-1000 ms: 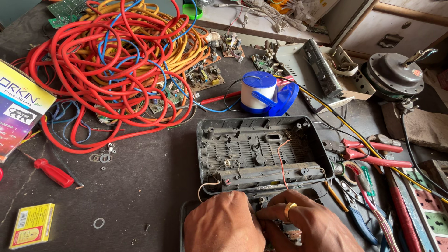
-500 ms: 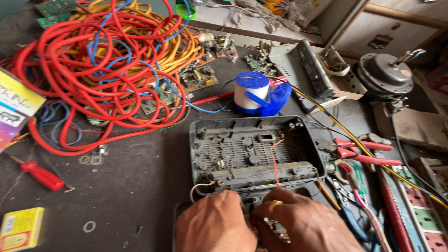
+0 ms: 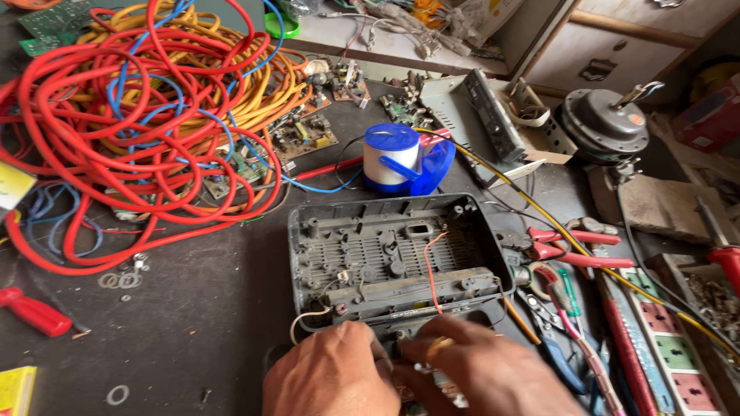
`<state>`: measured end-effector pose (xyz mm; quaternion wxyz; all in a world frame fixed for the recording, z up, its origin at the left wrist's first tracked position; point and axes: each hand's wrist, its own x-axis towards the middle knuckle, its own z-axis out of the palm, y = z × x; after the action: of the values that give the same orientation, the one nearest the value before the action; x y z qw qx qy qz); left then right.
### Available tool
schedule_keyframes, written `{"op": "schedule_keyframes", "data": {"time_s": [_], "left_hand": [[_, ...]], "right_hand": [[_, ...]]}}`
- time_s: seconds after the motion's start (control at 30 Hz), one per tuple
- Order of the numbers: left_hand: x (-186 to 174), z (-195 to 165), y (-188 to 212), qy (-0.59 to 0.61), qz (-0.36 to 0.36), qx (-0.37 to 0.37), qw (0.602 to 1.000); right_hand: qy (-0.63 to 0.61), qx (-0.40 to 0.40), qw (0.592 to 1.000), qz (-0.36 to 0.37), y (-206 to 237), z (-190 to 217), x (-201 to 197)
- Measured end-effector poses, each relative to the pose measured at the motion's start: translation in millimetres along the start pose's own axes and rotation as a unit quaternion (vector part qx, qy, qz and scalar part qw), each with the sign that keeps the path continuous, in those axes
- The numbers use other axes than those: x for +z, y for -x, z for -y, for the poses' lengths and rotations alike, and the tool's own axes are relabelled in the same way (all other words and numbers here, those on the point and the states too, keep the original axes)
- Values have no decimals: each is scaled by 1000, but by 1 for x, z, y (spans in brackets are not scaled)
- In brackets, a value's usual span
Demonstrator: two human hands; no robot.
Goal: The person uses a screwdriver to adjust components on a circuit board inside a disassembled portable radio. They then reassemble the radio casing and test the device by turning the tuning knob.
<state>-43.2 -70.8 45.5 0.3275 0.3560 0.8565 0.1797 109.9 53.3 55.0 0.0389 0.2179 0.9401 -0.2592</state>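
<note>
A dark, cluttered workbench carries a grey plastic casing lying open near its front edge, where the left hand and right hand press together at the casing's near rim — fingers curled, whether they pinch anything I cannot tell. Behind lie tangled red cables, a blue-and-white tape roll, circuit boards and a fan motor — red-handled pliers sit to the right.

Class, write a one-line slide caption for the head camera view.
Left hand and right hand work together at the near edge of an open grey plastic casing, beside tangled red cable and red-handled pliers.
</note>
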Motion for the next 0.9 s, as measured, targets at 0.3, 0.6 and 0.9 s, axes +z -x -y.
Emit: {"op": "schedule_keyframes", "data": {"time_s": [0.3,0.6,0.9], "left_hand": [[-7,-6,1,-26,59,-29,998],[-11,-9,2,-33,72,-81,994],[-14,-10,0,-35,92,-80,992]], "right_hand": [[-1,384,866,-319,39,-77,-70],[109,341,918,-171,35,-139,-64],[-109,302,878,-356,61,-132,-85]]}}
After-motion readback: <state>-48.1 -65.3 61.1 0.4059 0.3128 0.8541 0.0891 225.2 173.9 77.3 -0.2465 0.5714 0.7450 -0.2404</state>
